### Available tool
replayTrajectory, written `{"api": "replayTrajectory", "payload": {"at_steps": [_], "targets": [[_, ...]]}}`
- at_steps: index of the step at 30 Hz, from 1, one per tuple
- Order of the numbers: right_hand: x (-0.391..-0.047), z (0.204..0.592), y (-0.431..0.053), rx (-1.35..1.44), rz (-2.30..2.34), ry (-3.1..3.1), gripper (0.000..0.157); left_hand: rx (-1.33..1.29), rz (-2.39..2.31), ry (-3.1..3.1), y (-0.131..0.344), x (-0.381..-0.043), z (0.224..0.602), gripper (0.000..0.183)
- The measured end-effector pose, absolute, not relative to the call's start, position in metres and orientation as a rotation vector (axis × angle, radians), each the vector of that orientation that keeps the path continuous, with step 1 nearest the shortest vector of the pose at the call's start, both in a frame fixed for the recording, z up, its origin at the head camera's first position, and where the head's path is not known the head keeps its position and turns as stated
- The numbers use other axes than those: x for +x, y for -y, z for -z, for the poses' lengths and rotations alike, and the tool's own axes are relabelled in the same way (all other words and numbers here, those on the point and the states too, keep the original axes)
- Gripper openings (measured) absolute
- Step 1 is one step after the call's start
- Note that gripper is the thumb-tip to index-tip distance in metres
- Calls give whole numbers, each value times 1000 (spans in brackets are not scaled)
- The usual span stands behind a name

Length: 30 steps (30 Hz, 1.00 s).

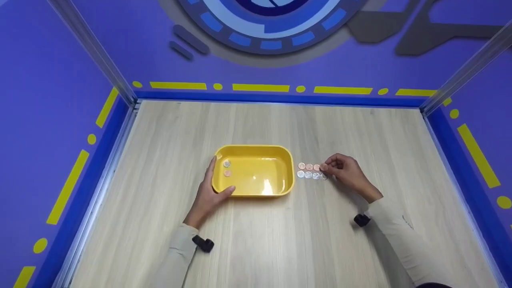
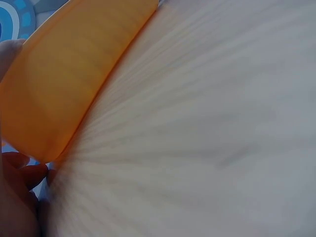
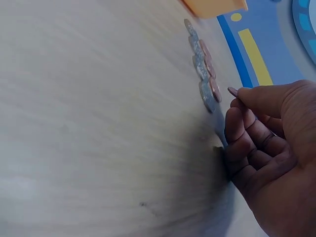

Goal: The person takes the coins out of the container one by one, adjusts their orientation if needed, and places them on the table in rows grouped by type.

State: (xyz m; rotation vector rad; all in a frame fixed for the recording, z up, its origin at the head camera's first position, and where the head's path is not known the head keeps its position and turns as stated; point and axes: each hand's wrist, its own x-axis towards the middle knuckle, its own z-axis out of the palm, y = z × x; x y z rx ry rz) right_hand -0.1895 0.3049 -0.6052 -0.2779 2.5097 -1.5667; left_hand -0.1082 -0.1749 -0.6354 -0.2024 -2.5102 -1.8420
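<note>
A yellow plastic tray [image 1: 256,193] sits on the table, and my left hand [image 1: 210,193] grips its near left corner, fingers along the left side and thumb at the front rim. Inside lie a silver coin [image 1: 227,164] and a copper coin [image 1: 227,173]. Right of the tray, a row of copper coins [image 1: 309,167] runs behind a row of several silver coins [image 1: 308,175]. At the right end of these rows, my right hand [image 1: 347,173] pinches a copper coin [image 3: 233,92] between thumb and forefinger. In the right wrist view that coin is raised off the table, its edge showing.
The wooden table [image 1: 256,248] is bordered by blue panels with yellow markings [image 1: 262,87] at the back and both sides. Metal posts [image 1: 96,52] stand at the back corners. Each sleeve carries a black wrist camera [image 1: 203,243].
</note>
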Motion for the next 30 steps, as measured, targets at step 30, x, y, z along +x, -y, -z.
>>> {"api": "replayTrajectory", "payload": {"at_steps": [30], "targets": [[-186,612,-299,-278,1327,-2773,9,-197,1864,2497,175,-109,636,114]]}}
